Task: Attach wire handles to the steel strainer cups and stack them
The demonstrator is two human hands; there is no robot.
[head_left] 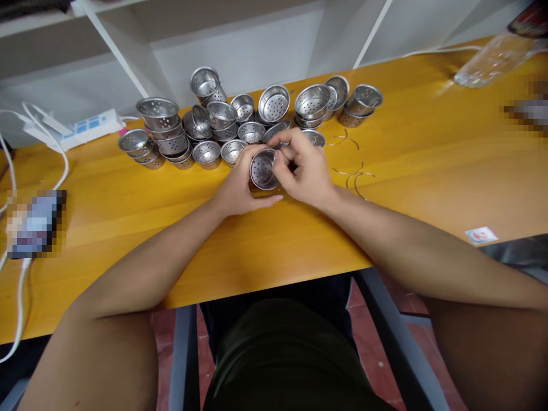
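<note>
My left hand [240, 185] wraps round a small perforated metal cup [262, 170], its mouth tilted toward me and its holed bottom showing. My right hand [302, 168] is closed in a pinch at the right side of that cup's rim. What lies between its thumb and fingers is hidden. Just beyond both hands stand many similar perforated cups, some single like this cup [207, 154], others stacked like this pair [363, 104]. Several thin curved wires [362, 181] lie on the table to the right of my right hand.
The yellow wooden table [411, 148] backs onto white shelving [240, 43]. At the left are a power strip [88, 130], white cables [64, 165] and a blurred-out phone-like device [38, 224]. A clear plastic bottle [488, 63] lies back right; a small sticker [482, 235] is near the front edge.
</note>
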